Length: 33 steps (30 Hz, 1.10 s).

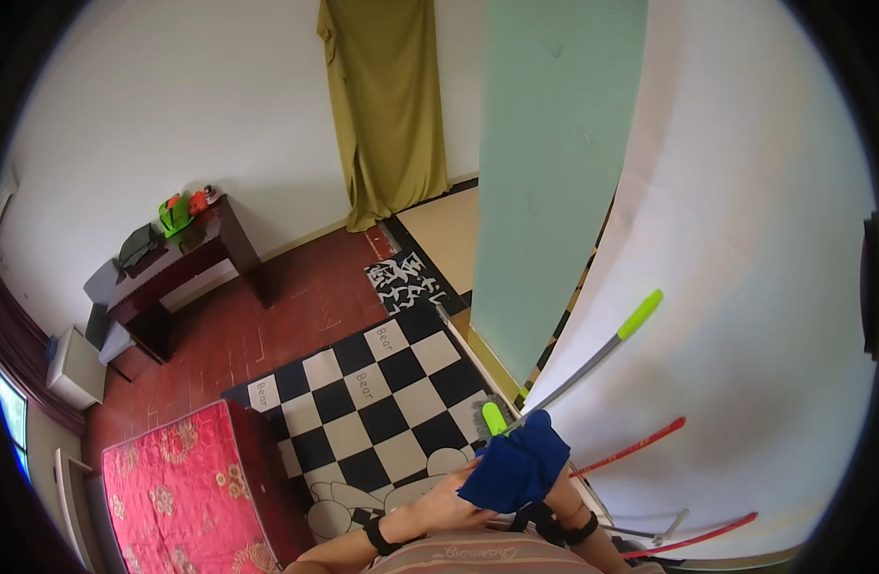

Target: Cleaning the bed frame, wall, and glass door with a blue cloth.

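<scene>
A folded blue cloth (pixel 515 463) is held in front of my body. My left hand (pixel 457 499) grips it from the left side, its fingers partly under the fabric. My right hand (pixel 558 491) is at the cloth's right edge, mostly covered by it; its fingers are hidden. Just beyond the cloth is a duster or mop with a green head piece (pixel 494 418) and grey fringe. A grey pole with a green grip (pixel 640 314) leans on the white wall behind the cloth.
Red poles (pixel 629 448) lean on the right wall. A black-and-white checkered mat (pixel 386 423) covers the floor ahead. A pink-covered mattress (pixel 185 495) is at the lower left. A dark desk (pixel 174 265) holds bags; a green door (pixel 554 179) and an olive curtain (pixel 389 115) are farther off.
</scene>
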Motion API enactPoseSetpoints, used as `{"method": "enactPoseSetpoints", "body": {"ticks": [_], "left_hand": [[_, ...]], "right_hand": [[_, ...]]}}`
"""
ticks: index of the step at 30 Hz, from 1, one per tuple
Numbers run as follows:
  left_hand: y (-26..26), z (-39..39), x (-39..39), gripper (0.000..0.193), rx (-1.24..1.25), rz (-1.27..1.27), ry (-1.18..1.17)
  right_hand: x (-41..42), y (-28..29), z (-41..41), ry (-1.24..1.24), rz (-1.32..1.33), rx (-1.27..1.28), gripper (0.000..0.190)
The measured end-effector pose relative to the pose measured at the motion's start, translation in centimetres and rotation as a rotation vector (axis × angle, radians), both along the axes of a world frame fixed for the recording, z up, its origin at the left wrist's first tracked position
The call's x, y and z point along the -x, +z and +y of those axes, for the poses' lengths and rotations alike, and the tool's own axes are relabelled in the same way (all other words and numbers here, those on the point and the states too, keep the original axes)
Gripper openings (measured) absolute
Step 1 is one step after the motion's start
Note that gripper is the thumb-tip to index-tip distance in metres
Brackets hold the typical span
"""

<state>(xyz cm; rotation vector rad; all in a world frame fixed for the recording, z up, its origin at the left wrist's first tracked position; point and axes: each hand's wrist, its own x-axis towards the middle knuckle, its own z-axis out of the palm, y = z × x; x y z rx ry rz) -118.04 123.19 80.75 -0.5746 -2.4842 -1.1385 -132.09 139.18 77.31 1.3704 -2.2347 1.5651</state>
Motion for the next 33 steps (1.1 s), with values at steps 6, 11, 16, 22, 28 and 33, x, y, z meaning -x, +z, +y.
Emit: {"method": "enactPoseSetpoints", "body": {"ticks": [6, 11, 16, 22, 28, 33], "left_hand": [[-0.9, -4.2, 6.2, 0.046, -0.083, -0.122, 0.118], [-2.1, -9.3, 11.9, 0.038, -0.155, -0.132, 0.062], [-3.2, -14.3, 17.8, 0.027, -0.383, -0.166, -0.029], [-3.9, -23.8, 25.5, 0.035, -0.255, 0.032, -0.05], [-1.2, -29.9, 32.9, 0.025, -0.297, 0.161, 0.127], [-5.2, -33.0, 40.3, 0.033, 0.081, 0.427, 0.26]], "right_hand": [[7.4, 2.3, -5.8, 0.081, 0.039, -0.001, 0.026], [12.7, 2.7, -11.0, -0.013, 0.214, 0.11, 0.028], [17.2, 3.4, -15.5, -0.191, 0.391, 0.182, 0.029], [20.1, 6.2, -22.4, -0.604, 0.389, -0.049, 0.025], [24.5, 4.2, -26.9, -0.671, 0.406, -0.042, 0.031], [29.5, 3.6, -29.5, -0.727, 0.443, -0.049, 0.036]]}}
